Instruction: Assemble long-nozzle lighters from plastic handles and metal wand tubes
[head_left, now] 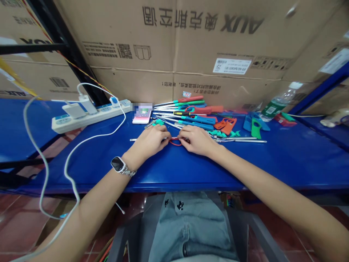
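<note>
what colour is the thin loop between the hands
The thin loop is red; it shows in the head view, the only one.

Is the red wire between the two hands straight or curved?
Curved: between the left hand and the right hand, the red wire bows toward the near edge of the blue table.

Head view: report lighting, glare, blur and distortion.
In the head view, soft sheen on the blue table; also there, wide-angle stretch swells the forearms toward the lower corners; same head view, pixelation covers part of the phone, and fine detail on the red loop is unclear.
</note>
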The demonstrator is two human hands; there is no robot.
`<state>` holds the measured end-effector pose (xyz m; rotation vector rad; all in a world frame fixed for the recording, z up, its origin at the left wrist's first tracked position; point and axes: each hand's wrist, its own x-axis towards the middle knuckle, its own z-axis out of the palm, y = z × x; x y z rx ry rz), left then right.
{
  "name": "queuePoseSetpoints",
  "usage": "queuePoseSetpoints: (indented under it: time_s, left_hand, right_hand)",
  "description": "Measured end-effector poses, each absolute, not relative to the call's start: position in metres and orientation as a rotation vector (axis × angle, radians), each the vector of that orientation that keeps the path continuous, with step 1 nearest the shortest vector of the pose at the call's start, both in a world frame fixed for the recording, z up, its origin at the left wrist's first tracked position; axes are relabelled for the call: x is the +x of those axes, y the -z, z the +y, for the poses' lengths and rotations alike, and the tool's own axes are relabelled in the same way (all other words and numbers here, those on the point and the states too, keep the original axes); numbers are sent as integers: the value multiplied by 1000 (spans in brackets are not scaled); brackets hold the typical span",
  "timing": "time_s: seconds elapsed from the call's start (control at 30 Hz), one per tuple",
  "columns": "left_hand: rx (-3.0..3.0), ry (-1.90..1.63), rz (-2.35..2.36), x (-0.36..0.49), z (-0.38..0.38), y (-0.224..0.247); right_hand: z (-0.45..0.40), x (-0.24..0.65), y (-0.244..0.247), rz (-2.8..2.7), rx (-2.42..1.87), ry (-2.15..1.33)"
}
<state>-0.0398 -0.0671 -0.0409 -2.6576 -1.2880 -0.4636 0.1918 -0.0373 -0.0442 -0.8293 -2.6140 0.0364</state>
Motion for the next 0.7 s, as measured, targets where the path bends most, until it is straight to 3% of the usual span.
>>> queuePoseSetpoints:
  time_s: [0.7]
  left_hand:
    - [-2594,291,-1117,-43,-84,46]
  right_hand:
    - [-48,201,42,-2776,-790,182]
